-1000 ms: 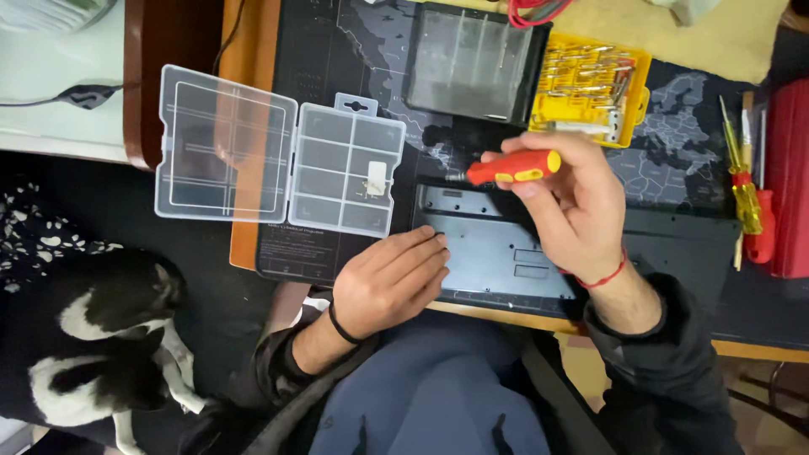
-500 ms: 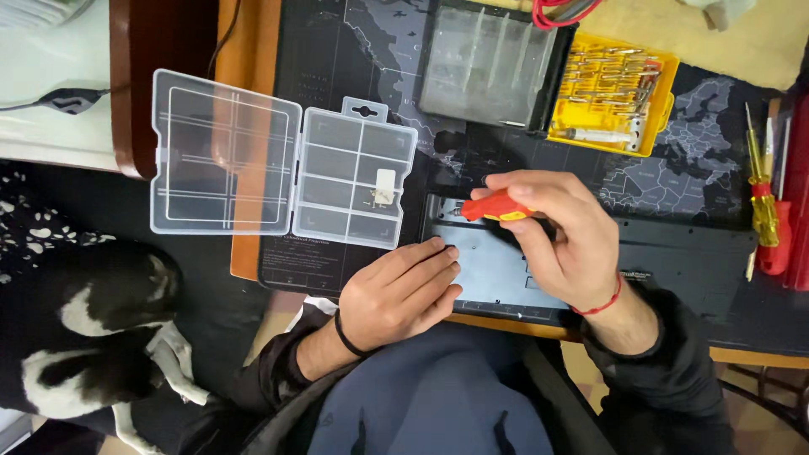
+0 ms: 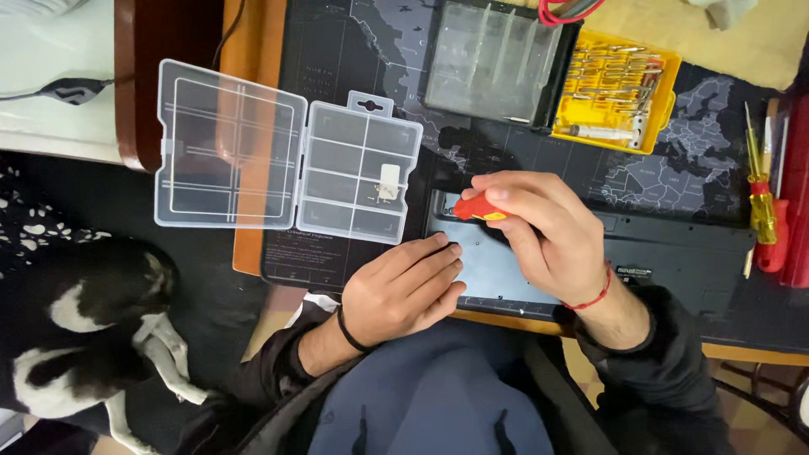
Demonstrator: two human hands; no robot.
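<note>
Screwdriver (image 3: pixel 479 208), short, with red-and-orange handle, clasped in the right hand (image 3: pixel 552 232) over the dark device (image 3: pixel 674 261) at the desk's near edge; left hand (image 3: pixel 404 291) rests flat, fingers together, on the device.

Red/orange-handled screwdriver (image 3: pixel 479 208) tilted, tip down at top-left corner of dark flat device (image 3: pixel 506 270), underside up, lying w/ near edge along desk front.

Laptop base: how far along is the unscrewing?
Done: the organiser box lies open with a small white part in one compartment. In hand: the right hand holds a red screwdriver at the laptop corner; the left hand braces its edge. Left: the base panel is on.
</note>
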